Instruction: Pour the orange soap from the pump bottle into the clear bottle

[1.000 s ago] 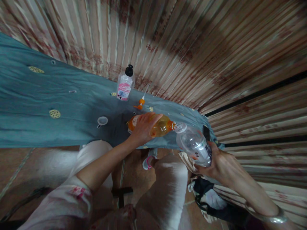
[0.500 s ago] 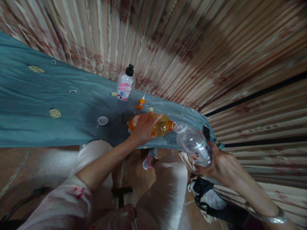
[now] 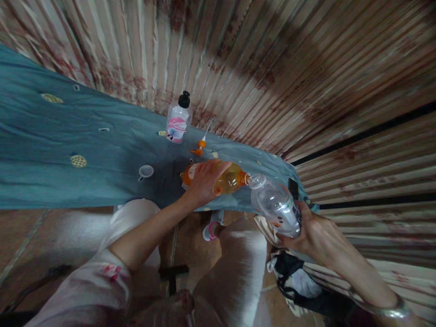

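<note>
My left hand (image 3: 204, 182) is wrapped round an orange bottle (image 3: 231, 178) that lies tilted on its side, its neck pointing right. My right hand (image 3: 302, 231) grips the base end of a clear plastic bottle (image 3: 272, 202), whose mouth points up and to the left. The two bottle necks meet mouth to mouth; whether liquid is passing between them I cannot tell. An orange pump top (image 3: 200, 147) with a clear tube lies just beyond the orange bottle. A round white cap (image 3: 146, 171) rests left of my left hand.
A clear pump bottle (image 3: 177, 121) with a black top and pink label stands near the back edge. The teal cloth (image 3: 112, 154) covers a narrow table. Behind it hangs a pleated curtain (image 3: 211, 59). A dark object (image 3: 293, 188) lies at the table's right end; a bag (image 3: 296, 277) is below.
</note>
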The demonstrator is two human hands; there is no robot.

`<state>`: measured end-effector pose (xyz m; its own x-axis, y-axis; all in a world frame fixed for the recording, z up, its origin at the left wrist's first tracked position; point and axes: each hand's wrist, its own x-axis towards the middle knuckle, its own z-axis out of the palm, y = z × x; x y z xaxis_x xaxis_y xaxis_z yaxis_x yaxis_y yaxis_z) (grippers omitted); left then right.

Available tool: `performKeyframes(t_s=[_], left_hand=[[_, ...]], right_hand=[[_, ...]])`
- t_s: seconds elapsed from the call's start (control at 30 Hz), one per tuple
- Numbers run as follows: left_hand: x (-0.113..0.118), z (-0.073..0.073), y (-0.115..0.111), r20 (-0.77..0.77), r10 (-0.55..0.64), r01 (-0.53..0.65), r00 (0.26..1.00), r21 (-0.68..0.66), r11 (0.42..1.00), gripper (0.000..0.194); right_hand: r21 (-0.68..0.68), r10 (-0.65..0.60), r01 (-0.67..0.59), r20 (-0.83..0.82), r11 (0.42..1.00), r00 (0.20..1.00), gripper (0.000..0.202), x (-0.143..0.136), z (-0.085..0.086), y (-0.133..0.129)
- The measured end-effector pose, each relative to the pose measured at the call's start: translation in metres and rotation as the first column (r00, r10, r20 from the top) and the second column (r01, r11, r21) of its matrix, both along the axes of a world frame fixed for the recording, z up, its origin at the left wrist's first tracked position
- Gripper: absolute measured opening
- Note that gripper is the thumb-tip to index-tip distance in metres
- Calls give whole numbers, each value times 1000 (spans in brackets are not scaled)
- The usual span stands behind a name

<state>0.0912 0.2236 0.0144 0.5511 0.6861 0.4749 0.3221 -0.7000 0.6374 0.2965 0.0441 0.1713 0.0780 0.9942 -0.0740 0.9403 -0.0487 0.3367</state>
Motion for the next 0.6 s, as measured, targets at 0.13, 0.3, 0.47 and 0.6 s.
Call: performKeyframes(t_s=[0.13,0.3,0.47,0.6], left_hand=[[0,0,0,-1,2,-2,1000,12,1000,77],[0,-1,0,13,5,-6,1000,33,999,76],[0,-2,0,6,7,-8,1000,43,999,76],[0,-2,0,-1,6,-6,1000,34,999,75]], right_hand=[[19,5,-5,15,1000,1000,61,-1,0,0],[10,2,-2,13,1000,1000,65,-2,1,0],[3,-2,2,32,1000,999,69,0,1,-1],[8,3,-3,30,1000,1000,67,1,0,-1]])
